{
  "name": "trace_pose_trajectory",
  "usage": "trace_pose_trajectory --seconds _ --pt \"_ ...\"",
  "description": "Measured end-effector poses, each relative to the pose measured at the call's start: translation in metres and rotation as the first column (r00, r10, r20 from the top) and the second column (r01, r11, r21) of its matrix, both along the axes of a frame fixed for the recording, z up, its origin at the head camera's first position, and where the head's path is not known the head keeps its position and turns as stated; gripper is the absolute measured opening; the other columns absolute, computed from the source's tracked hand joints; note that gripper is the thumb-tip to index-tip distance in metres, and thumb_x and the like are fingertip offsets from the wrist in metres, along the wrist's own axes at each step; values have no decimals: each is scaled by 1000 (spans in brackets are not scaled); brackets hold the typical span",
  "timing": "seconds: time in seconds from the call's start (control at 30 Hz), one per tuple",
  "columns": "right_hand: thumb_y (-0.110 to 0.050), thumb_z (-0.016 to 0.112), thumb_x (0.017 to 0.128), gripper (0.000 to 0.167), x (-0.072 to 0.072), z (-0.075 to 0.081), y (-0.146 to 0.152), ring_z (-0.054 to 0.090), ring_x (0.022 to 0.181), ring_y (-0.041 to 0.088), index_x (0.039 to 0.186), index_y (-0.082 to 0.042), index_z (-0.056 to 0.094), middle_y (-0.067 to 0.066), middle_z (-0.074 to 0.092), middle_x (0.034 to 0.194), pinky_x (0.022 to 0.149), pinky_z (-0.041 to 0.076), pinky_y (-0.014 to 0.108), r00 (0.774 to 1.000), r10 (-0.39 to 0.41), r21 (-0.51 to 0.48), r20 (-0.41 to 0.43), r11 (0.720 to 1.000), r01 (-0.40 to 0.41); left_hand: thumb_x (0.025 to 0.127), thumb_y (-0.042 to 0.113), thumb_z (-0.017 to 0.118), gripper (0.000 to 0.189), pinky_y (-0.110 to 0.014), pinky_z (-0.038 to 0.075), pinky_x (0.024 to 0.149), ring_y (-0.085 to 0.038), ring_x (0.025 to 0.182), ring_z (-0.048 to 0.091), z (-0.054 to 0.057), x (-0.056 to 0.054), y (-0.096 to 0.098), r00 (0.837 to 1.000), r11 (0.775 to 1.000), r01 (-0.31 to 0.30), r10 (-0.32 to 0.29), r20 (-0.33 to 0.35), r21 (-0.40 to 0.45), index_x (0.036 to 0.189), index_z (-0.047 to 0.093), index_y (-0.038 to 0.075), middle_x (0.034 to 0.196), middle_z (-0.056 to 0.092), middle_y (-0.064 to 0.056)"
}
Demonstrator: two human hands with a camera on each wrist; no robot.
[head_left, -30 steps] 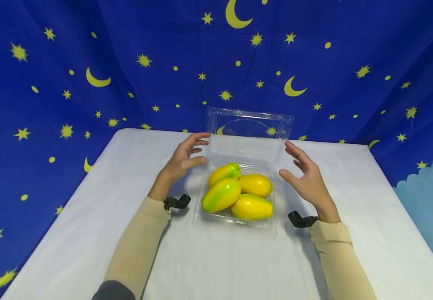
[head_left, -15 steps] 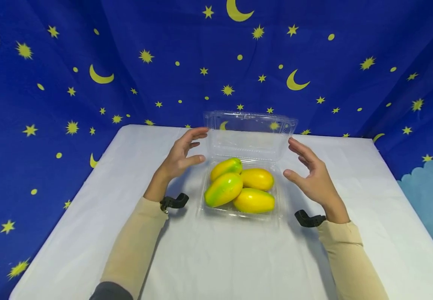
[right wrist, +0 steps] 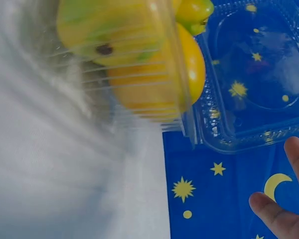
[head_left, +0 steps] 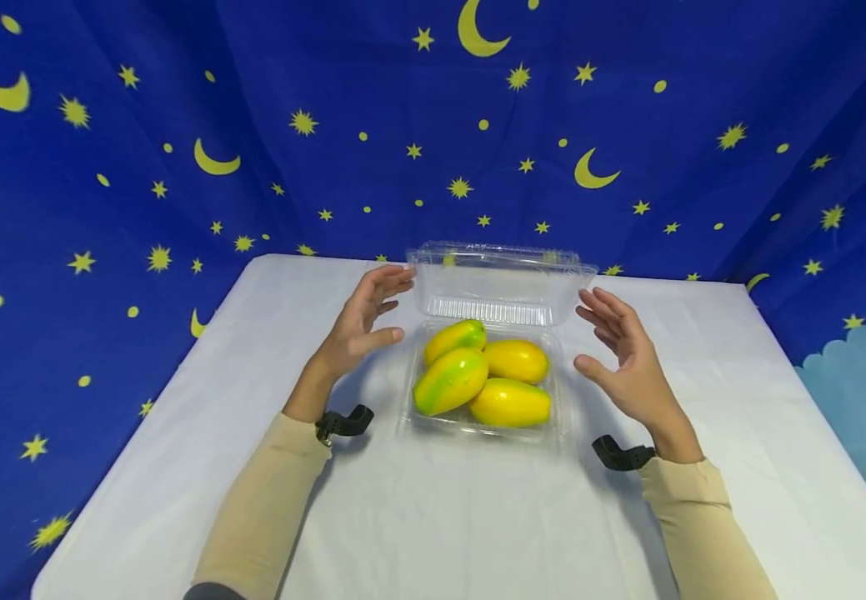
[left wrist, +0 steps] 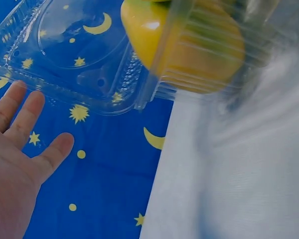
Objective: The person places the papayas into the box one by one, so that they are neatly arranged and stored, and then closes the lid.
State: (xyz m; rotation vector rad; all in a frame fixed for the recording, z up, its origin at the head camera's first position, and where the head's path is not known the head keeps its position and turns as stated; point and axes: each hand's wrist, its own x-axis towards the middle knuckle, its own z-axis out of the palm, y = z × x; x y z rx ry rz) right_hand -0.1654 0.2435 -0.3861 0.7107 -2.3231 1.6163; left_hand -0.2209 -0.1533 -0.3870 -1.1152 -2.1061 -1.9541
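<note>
A clear plastic clamshell box [head_left: 483, 427] stands on the table, its hinged lid [head_left: 503, 287] raised at the back and leaning forward. Several yellow-green fruits that look like papayas [head_left: 451, 382] lie in the base. My left hand [head_left: 357, 325] is at the lid's left side, fingers extended and thumb apart; in the left wrist view its fingertips [left wrist: 20, 87] meet the lid's edge. Opposite it, my right hand [head_left: 628, 358] has its fingers by the lid's right edge; in the right wrist view a fingertip [right wrist: 293, 144] is close to the rim, contact unclear. Neither hand grips anything.
A white cloth covers the table [head_left: 433, 517]. Behind and beside it hangs a blue curtain [head_left: 372, 83] with yellow moons and stars. A black wrist camera mount [head_left: 350, 421] sticks out from the left wrist, another mount [head_left: 620, 454] from the right.
The lid has tilted forward and down toward the base, with both hands following at its sides. The fruits have stayed in place in the box.
</note>
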Motion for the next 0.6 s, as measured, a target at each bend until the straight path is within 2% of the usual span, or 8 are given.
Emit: trace_pose_trajectory --seconds 0.1,0.37,0.5,0.6 --pt "3 71 88 84 -1 -3 2 43 143 17 158 -10 26 16 34 161 112 34 20 1000 17 -23 -10 1000 -17 89 21 69 79 -70 23 114 -38 146 35 -5 1 0 1000 1000 0 0 9 3 153 26 4 160 34 -18" --pt "2 67 92 72 -1 -9 6 44 143 16 154 -7 32 12 37 161 110 34 21 999 15 -21 48 1000 -14 85 1 61 76 -73 21 112 -39 145 35 -5 2 -1 1000 1000 0 0 16 -4 153 26 2 159 35 -19" --pt "2 66 92 67 -1 -8 6 44 143 16 150 -4 34 12 36 161 110 34 22 998 28 -35 48 999 -27 87 4 62 74 -66 24 114 -39 146 35 -6 2 -2 1000 1000 -4 5 13 -19 153 26 2 159 35 -19" --pt "2 66 93 64 -3 -7 3 46 142 16 148 0 35 14 37 160 110 34 22 998 53 -75 36 996 -50 88 9 64 74 -65 25 115 -39 145 35 -5 1 -4 1000 1000 -14 14 4 -27 153 27 2 159 36 -18"
